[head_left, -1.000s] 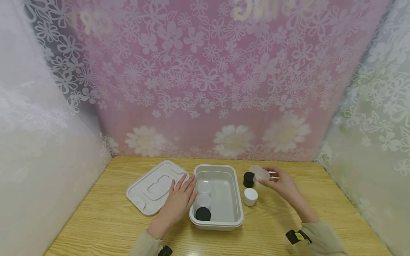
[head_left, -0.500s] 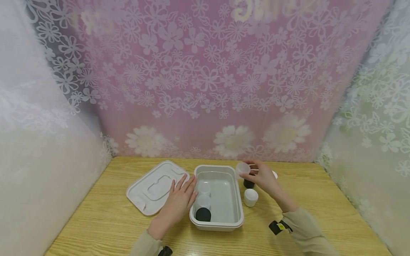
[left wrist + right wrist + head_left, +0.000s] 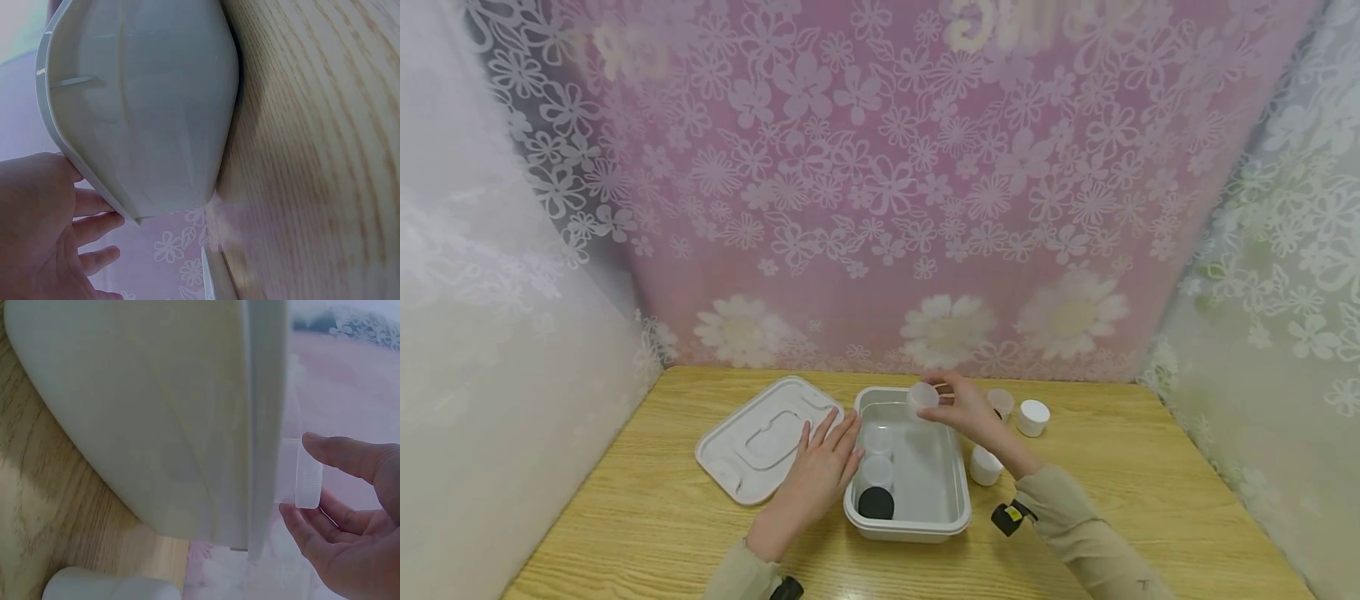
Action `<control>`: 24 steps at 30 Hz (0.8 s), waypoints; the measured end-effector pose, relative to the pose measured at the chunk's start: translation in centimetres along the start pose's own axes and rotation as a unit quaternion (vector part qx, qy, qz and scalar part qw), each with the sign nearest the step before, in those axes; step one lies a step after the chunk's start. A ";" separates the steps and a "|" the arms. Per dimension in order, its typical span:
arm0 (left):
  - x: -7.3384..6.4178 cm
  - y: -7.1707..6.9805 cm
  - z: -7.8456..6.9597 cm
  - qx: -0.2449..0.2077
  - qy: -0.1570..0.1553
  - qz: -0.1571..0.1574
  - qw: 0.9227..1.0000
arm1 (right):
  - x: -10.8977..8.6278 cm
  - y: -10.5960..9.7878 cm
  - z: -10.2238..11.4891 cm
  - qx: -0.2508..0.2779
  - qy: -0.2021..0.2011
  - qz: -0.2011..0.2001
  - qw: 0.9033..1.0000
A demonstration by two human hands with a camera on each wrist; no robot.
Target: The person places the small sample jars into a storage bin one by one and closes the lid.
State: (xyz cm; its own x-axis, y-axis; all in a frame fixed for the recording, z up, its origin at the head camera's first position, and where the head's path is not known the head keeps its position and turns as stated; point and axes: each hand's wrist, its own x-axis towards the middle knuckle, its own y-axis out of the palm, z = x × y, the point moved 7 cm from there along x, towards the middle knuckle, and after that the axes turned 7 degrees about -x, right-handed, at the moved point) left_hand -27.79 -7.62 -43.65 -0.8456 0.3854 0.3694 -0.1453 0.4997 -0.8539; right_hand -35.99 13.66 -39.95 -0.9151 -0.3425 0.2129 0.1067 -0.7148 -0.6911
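My right hand (image 3: 964, 410) pinches a small translucent jar (image 3: 922, 399) between thumb and fingers, over the far end of a white plastic tub (image 3: 964, 492). The right wrist view shows the ribbed lid (image 3: 309, 481) of this jar in my grip, just beyond the tub's rim. My left hand (image 3: 822, 462) rests on the tub's left rim with fingers extended; in the left wrist view the fingertips (image 3: 112, 219) touch the rim from outside. Inside the tub, along its left wall, stand two translucent jars (image 3: 877, 472) and a black-lidded jar (image 3: 876, 502).
Right of the tub stand a white jar (image 3: 986, 467), another white jar (image 3: 1033, 417) and a translucent jar (image 3: 1002, 402). A black jar is mostly hidden behind my right hand. The tub's white lid (image 3: 752, 450) lies on the wooden table (image 3: 647, 500) at left.
My right hand has carried the translucent jar leftward from the right side of the table to over the tub. The left hand has stayed at the rim.
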 end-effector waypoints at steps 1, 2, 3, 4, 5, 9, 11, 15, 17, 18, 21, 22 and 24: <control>0.0 0.0 0.0 -0.001 -0.001 0.001 1.000 | 0.2 0.3 0.0 -0.006 -0.005 0.004 1.000; 0.0 0.0 0.0 -0.001 -0.001 0.001 1.000 | 0.4 0.6 0.1 -0.011 -0.008 0.007 1.000; 0.0 0.1 0.0 -0.001 -0.001 0.001 1.000 | 0.6 0.9 0.0 -0.015 -0.009 0.012 1.000; 0.0 0.1 0.0 -0.001 -0.002 0.002 1.000 | 0.7 1.2 0.0 -0.019 -0.011 0.018 1.000; 0.0 0.1 0.0 -0.001 -0.002 0.002 1.000 | 0.9 1.4 0.0 -0.022 -0.014 0.022 0.999; 0.0 0.0 0.0 0.002 0.000 -0.002 1.000 | 1.5 2.3 -0.1 -0.045 -0.015 0.037 0.998; -0.1 0.0 0.0 0.004 0.003 -0.007 1.000 | 1.8 2.8 -0.2 -0.067 -0.015 0.040 0.997; -0.2 -0.2 0.0 0.009 0.009 -0.012 1.000 | 2.2 3.8 -0.1 -0.128 -0.023 0.050 0.990; -0.2 -0.2 0.0 0.009 0.008 -0.011 1.000 | 2.3 4.1 -0.1 -0.152 -0.024 0.052 0.987; -0.1 -0.2 0.0 0.009 0.008 -0.010 1.000 | 2.4 4.3 -0.1 -0.161 -0.024 0.053 0.985; -0.1 -0.1 0.1 0.008 0.006 -0.005 1.000 | 2.4 4.7 -0.1 -0.186 -0.020 0.054 0.981; -0.1 0.0 0.1 0.008 0.005 -0.004 1.000 | 2.4 4.9 -0.1 -0.192 -0.018 0.056 0.980; -0.1 0.0 0.2 0.010 0.005 -0.003 1.000 | 2.3 5.2 0.0 -0.206 -0.024 0.057 0.977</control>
State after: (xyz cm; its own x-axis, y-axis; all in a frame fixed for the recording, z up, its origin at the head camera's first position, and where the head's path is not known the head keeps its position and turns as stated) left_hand -27.79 -7.78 -43.75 -0.8394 0.3911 0.3776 -0.1596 0.4866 -0.8589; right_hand -37.56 9.15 -43.03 -0.8862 -0.4406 0.1433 0.0325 -0.3676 -0.9294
